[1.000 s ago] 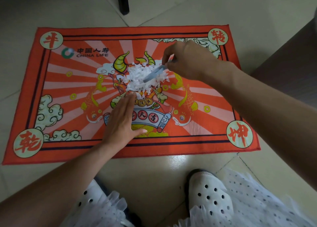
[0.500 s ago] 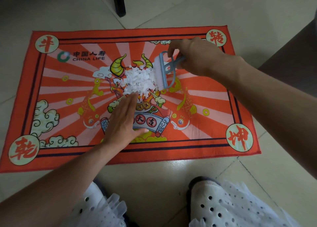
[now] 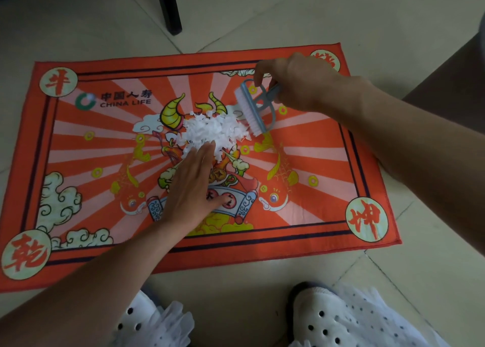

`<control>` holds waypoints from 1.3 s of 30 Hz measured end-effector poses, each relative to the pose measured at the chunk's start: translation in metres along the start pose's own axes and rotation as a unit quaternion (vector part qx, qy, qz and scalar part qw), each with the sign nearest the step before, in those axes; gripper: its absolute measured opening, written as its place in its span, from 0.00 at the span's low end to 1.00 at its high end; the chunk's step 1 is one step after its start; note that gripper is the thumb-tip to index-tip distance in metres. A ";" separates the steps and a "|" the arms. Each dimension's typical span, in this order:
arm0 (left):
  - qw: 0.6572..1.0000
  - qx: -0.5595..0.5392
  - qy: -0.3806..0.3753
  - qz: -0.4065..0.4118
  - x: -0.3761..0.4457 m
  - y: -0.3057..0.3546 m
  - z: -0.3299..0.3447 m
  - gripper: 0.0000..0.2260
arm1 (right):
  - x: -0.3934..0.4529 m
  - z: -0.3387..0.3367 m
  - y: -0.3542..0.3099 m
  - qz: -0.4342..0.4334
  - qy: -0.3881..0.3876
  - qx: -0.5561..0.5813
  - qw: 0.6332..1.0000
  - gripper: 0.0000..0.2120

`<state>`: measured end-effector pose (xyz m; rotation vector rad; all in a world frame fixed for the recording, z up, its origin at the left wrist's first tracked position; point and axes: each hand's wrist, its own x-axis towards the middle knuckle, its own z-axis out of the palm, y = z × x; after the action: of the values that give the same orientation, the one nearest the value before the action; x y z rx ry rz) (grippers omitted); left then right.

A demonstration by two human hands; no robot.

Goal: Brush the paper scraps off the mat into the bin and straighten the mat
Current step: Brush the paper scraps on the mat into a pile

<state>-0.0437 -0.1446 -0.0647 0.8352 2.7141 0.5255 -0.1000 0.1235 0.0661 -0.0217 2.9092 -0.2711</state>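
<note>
One head-worn view — looking steeply down, close over the floor mat (image 3: 328, 205).

Home, tiled floor (image 3: 393, 18), printed mat (image 3: 78, 141)

One mat (image 3: 301, 163) is lying on the tiled floor (image 3: 288, 18). One heap of paper scraps (image 3: 212, 130) is sitting at its middle; the single scraps are too many and too small to count. One brush (image 3: 256, 107) is showing, at the right edge of the heap. Two hands are showing: one left hand (image 3: 193, 189) and one right hand (image 3: 296, 81). Four round badges with red characters are sitting in the mat's corners, the far right one partly hidden. Two fish are showing on the print, one left and one right. Two white perforated shoes (image 3: 322, 317) are showing at the near edge. One dark furniture leg (image 3: 168, 5) is standing at the far side.
</note>
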 end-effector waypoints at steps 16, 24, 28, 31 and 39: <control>0.999 0.007 -0.008 0.033 0.042 0.007 -0.005 0.50 | 0.045 -0.016 0.001 0.017 0.026 -0.127 0.991 0.16; 0.999 0.038 0.005 0.038 0.050 0.004 -0.004 0.51 | 0.060 -0.021 -0.001 0.011 0.014 -0.196 0.981 0.17; 0.998 0.042 0.009 0.041 0.051 0.004 -0.004 0.51 | 0.064 -0.016 -0.002 -0.001 -0.010 -0.229 0.973 0.18; 0.998 0.043 0.007 0.042 0.051 0.005 -0.005 0.51 | 0.067 -0.009 -0.007 -0.029 -0.017 -0.261 0.965 0.19; 0.999 0.036 0.004 0.034 0.050 0.006 -0.005 0.52 | 0.072 -0.006 -0.026 -0.119 -0.041 -0.253 0.959 0.17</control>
<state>-0.0831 -0.1122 -0.0642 0.9480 2.7340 0.4471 -0.1717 0.0962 0.0610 -0.4529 2.8053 0.4313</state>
